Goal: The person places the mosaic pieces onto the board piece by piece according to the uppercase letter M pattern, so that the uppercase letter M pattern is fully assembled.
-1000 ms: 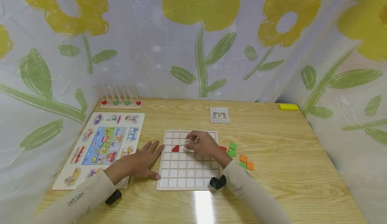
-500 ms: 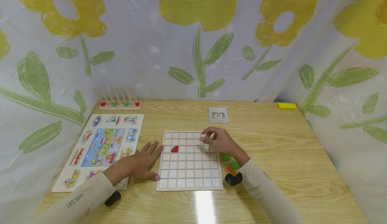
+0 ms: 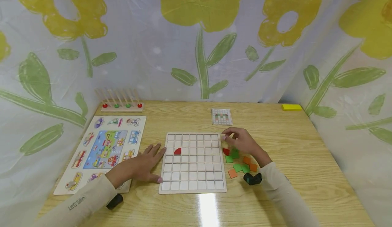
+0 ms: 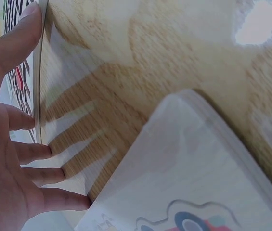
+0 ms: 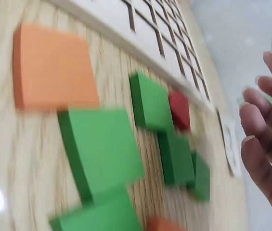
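A pale gridded board lies on the table with one red quarter-round piece in a cell at its upper left. My left hand rests with spread fingers along the board's left edge, the thumb touching it. Above the board's right edge hovers my right hand, fingers loosely bent and nothing visible between them. Beneath and beside it lie another red piece, several green squares and several orange squares. The right wrist view shows the right hand apart from these pieces.
A patterned card lies behind the board. To the left is a picture puzzle board; a peg stand with red and green beads stands behind it. A yellow block sits at the back right. Curtains surround the table.
My right hand has moved right, from over the board's grid to above the loose pieces, uncovering the cells. My left hand and the red quarter-round piece on the board have stayed put.
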Motion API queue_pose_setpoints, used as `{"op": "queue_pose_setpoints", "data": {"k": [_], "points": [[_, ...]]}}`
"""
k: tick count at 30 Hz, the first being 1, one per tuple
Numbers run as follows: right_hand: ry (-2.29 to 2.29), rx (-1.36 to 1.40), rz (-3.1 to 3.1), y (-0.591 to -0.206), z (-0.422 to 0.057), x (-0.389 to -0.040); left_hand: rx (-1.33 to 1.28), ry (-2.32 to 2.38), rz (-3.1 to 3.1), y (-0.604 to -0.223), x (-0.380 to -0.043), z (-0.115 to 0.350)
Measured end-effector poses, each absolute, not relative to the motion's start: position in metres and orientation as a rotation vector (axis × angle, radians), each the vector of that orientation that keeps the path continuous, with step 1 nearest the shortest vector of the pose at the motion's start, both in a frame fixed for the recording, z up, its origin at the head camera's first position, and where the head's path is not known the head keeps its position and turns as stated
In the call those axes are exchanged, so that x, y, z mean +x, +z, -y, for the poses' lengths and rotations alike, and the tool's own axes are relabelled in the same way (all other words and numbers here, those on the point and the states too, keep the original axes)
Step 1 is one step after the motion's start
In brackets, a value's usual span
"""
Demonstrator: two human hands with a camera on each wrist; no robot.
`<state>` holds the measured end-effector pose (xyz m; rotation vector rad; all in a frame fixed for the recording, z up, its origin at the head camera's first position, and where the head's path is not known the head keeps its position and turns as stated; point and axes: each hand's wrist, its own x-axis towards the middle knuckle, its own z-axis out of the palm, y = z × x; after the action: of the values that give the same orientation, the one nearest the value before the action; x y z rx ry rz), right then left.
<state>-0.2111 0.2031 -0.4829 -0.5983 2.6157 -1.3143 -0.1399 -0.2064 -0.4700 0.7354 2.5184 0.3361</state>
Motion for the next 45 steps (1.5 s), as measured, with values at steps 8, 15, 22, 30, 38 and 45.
{"op": "queue_pose_setpoints", "data": {"k": [8,15,22,30,38,45], "points": [[-1.291,-0.565,-2.621,-0.489,-0.234,-0.212,0.730,0.345,-2.517,-0.470,-0.139,0.208],[-1.167,-0.613,-2.644,-0.496,-0.250,-0.210,0.737,0.341,-2.519,-0.472,-0.140,0.208],[-1.121,-0.603,-2.603,-0.502,-0.256,-0.206,0.735,0.336,-2.504,-0.474,-0.141,0.207],[-1.083,-0.671,-2.630,-0.503,-0.253,-0.207,0.727,0.322,-2.508,-0.472,-0.140,0.207],[-1.056,-0.705,-2.645,-0.502,-0.253,-0.208,0.721,0.310,-2.510,-0.472,-0.142,0.208],[-1.046,-0.696,-2.679,-0.503,-0.252,-0.209,0.723,0.330,-2.508,-0.472,-0.140,0.207]]}}
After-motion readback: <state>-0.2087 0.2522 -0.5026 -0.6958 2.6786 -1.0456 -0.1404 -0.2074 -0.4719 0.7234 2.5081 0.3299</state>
